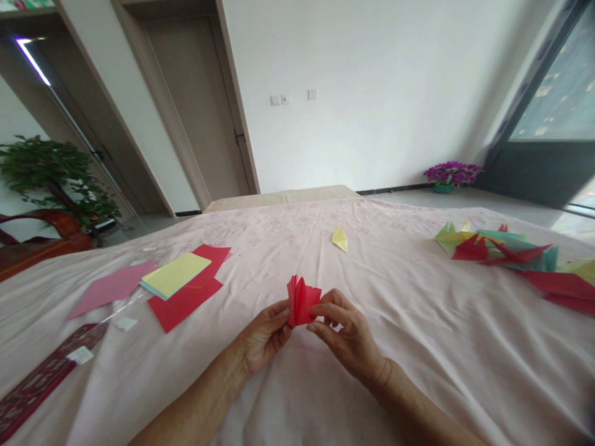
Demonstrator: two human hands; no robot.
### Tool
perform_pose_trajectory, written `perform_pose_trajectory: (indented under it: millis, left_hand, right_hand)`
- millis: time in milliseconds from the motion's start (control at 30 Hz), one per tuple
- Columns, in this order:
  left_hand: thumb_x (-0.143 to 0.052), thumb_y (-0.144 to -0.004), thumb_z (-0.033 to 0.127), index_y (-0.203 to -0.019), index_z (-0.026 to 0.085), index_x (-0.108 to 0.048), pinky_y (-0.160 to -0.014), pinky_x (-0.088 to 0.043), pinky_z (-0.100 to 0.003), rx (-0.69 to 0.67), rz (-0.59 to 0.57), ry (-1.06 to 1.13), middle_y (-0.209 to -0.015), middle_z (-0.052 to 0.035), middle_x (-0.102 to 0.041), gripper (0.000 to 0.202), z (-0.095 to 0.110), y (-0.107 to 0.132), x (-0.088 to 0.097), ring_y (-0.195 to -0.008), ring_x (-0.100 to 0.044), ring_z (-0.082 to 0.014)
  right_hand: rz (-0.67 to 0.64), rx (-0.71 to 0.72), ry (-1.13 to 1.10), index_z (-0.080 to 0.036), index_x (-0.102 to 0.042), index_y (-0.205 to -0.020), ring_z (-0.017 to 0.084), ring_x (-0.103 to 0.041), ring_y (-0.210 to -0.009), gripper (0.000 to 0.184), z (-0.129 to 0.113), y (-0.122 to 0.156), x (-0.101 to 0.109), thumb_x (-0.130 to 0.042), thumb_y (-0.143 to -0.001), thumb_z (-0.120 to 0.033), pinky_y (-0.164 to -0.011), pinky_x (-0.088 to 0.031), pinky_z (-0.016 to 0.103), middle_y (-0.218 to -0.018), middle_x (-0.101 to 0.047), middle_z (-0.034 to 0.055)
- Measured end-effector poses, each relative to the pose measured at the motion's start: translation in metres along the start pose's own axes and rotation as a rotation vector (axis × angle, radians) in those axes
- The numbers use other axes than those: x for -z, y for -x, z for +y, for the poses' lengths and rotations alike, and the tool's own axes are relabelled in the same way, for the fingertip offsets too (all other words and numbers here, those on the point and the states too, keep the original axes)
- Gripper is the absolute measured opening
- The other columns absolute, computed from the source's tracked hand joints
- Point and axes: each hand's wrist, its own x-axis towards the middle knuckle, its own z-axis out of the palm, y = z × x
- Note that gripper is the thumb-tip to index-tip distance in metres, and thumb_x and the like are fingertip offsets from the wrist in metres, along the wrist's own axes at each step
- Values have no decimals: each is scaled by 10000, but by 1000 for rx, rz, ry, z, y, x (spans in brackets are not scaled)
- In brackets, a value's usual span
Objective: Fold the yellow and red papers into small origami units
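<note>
A small piece of folded red paper (303, 302), with several layers fanned apart at its top, is held up just above the cloth in front of me. My left hand (268, 334) pinches its left lower edge between thumb and fingers. At the other side my right hand (341, 328) has thumb and fingertips at the paper's right edge, bent around it. Beyond the hands a yellow folded paper piece (339, 239) lies alone on the cloth.
A pale pink cloth (400, 279) covers the surface. To the left lie yellow sheets (179, 272), red sheets (186, 303), a pink sheet (109, 287) and a dark red patterned packet (41, 384). Several folded paper pieces (499, 249) are grouped at the right.
</note>
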Motion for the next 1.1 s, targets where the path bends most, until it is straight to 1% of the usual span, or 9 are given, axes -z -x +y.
perform_pose_trajectory:
  millis: [133, 233, 367, 500, 667, 767, 833, 1000, 1100]
  left_hand:
    - [-684, -795, 46, -1109, 58, -645, -602, -569, -117, 7, 33, 2, -871, -91, -721, 317, -1, 0, 0, -648, -687, -83]
    - [-671, -807, 45, -1127, 62, -640, -618, -573, -125, 23, 63, -16, -909, -110, -724, 322, -1, -1, 0, -666, -695, -92]
    - [-676, -796, 36, -1104, 57, -653, -594, -578, -131, 49, 131, -43, -882, -110, -729, 310, 0, -1, -4, -643, -698, -104]
    - [-666, -802, 32, -1082, 53, -662, -565, -573, -122, 47, 170, -44, -849, -106, -730, 281, 2, -1, -10, -618, -696, -103]
    - [-637, -819, 21, -1051, 47, -669, -542, -568, -115, 81, 172, 1, -844, -107, -727, 235, 1, -2, -11, -596, -695, -103]
    - [-623, -827, 17, -1030, 44, -675, -557, -572, -118, 100, 161, 16, -831, -103, -725, 212, 1, -2, -11, -601, -696, -103]
    - [-619, -832, 22, -1032, 44, -674, -558, -572, -118, 121, 147, 12, -834, -101, -724, 209, 0, -2, -12, -605, -696, -102]
    - [-602, -842, 15, -1059, 49, -665, -554, -572, -115, 149, 124, 23, -835, -95, -721, 228, -1, -3, -14, -611, -695, -96]
    - [-596, -846, 15, -1028, 52, -672, -554, -573, -115, 143, 116, 31, -835, -90, -719, 200, -2, -4, -14, -608, -695, -94]
  right_hand:
    - [13, 11, 31, -253, -707, -953, 149, -509, -708, 132, 3, -1, 3, -613, -881, -311, -600, -444, 278, -792, -496, 19]
    - [-2, 52, 119, -250, -713, -942, 164, -505, -731, 138, 3, -2, 8, -646, -853, -330, -627, -445, 301, -804, -486, 27]
    - [-8, 110, 247, -274, -730, -901, 193, -510, -826, 117, 6, -3, 14, -650, -845, -339, -721, -450, 350, -925, -523, 57]
    - [-53, 81, 290, -271, -729, -865, 210, -503, -880, 146, 8, -5, 16, -618, -862, -365, -786, -443, 387, -993, -531, 69]
    - [-99, 76, 244, -284, -729, -897, 227, -501, -1013, 196, 13, -7, 15, -550, -910, -361, -903, -404, 432, -1073, -560, 65]
    - [-82, 98, 178, -293, -723, -929, 223, -497, -1071, 227, 17, -7, 12, -508, -936, -366, -945, -393, 440, -1111, -582, 56]
    - [-68, 102, 128, -287, -720, -908, 216, -499, -1091, 256, 19, -8, 9, -486, -945, -382, -957, -400, 434, -1127, -586, 52]
    - [-136, -11, 14, -251, -698, -797, 208, -487, -1136, 370, 16, -12, 7, -407, -974, -397, -986, -406, 412, -1106, -590, 48]
    - [-143, -55, -31, -239, -666, -763, 201, -489, -1121, 408, 16, -13, 5, -364, -987, -399, -985, -412, 406, -1081, -587, 47]
